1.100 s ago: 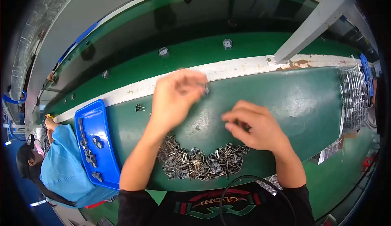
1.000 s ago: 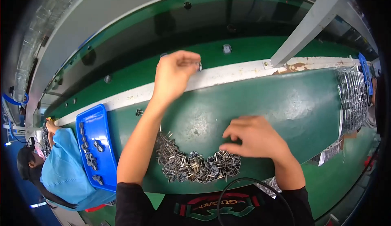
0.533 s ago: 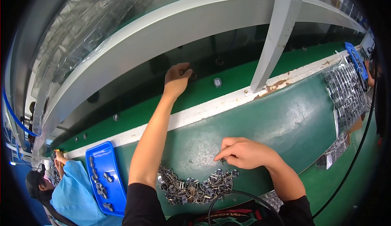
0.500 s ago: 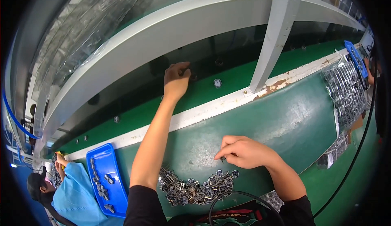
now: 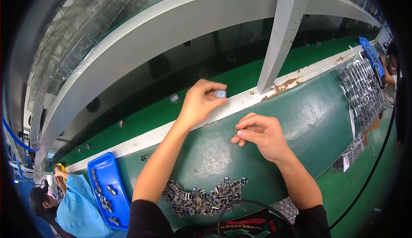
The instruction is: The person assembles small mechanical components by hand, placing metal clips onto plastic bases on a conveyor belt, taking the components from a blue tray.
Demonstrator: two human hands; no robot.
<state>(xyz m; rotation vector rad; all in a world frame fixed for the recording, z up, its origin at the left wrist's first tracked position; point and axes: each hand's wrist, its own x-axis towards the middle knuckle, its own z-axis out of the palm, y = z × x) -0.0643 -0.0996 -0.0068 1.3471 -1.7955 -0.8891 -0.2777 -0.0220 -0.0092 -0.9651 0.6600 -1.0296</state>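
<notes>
My left hand (image 5: 201,104) is closed over the white ledge at the belt's near edge, with a small round grey part (image 5: 220,93) between thumb and fingers. Lower and to the right, my right hand (image 5: 262,136) pinches a tiny dark piece (image 5: 237,131) at its fingertips, too small to name. In front of my body lies a heap of small components with metal pins (image 5: 201,198). One loose pinned component (image 5: 145,158) rests on the bench beside my left forearm.
Beyond the ledge (image 5: 163,138) runs a green belt (image 5: 146,113) with grey parts, one of them (image 5: 174,97) near my left wrist. A metal post (image 5: 279,36) rises from the ledge. A blue tray (image 5: 112,169) and a person in blue (image 5: 79,208) are left; clear blister trays (image 5: 360,92) right.
My left hand has come back from over the belt toward the right, now with a grey part in it. My right hand has risen toward it, away from the heap.
</notes>
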